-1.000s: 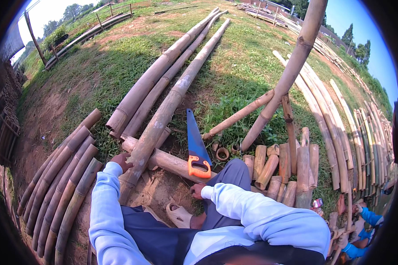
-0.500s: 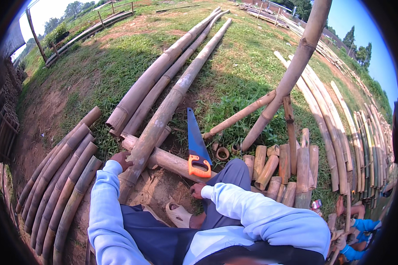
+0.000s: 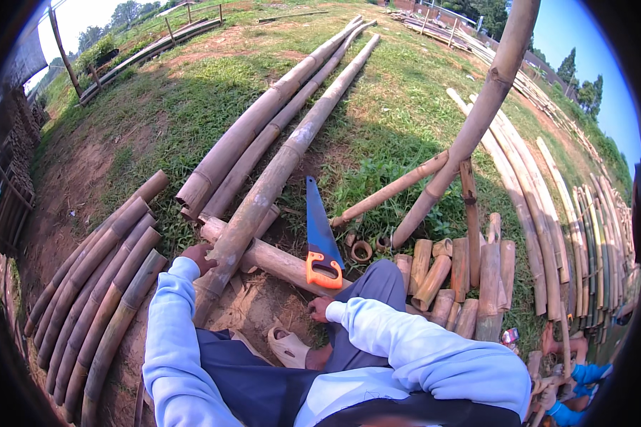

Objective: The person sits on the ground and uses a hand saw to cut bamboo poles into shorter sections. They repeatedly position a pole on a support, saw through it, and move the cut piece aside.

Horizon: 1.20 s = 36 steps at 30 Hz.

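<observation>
My left hand is closed on the side of a long bamboo pole, near its close end. That pole slants away from me and rests across a thicker bamboo piece lying crosswise. A handsaw with a blue blade and an orange handle leans on the crosswise piece, handle toward me, and no hand touches it. My right hand hangs beside my bent knee, just below the crosswise piece. Its fingers are loosely bent and seem to hold nothing.
Cut bamboo lengths lie in a row at left. Short bamboo pieces are stacked right of my knee. A thick slanted bamboo post rises ahead on props. Long poles lie farther right. A co-worker's hands show at lower right.
The whole view has shifted slightly right and down. Both hands, the bamboo pole and the saw keep their places relative to one another.
</observation>
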Available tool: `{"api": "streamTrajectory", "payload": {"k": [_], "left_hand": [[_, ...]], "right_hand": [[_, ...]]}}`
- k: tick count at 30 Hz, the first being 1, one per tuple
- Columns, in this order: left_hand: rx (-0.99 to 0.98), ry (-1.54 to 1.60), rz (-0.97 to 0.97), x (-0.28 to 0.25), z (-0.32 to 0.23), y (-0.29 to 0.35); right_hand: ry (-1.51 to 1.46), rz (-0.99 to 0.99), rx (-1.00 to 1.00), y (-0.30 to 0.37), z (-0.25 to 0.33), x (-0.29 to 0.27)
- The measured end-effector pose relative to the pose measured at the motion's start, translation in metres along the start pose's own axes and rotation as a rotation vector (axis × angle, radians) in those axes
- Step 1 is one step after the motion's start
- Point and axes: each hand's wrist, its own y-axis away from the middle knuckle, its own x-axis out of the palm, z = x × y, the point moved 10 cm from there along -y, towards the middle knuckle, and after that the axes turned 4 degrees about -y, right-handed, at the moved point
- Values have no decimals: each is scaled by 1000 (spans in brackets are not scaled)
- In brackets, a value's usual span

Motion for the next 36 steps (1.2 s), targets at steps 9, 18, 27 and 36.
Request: {"api": "streamTrajectory", "payload": {"k": [9,18,27,36], "left_hand": [[-8,-10,22,-4,-6,5],[-3,-14,8,-5,-7,5],[-2,-13,11,-2,-4,3],[13,-23,21,-1,-5,3]], "right_hand": [[8,29,6,2,1,-1],[14,27,25,1,-1,1],[13,5,1,-3,-3,2],[-19,-2,-4,3,1,-2]]}}
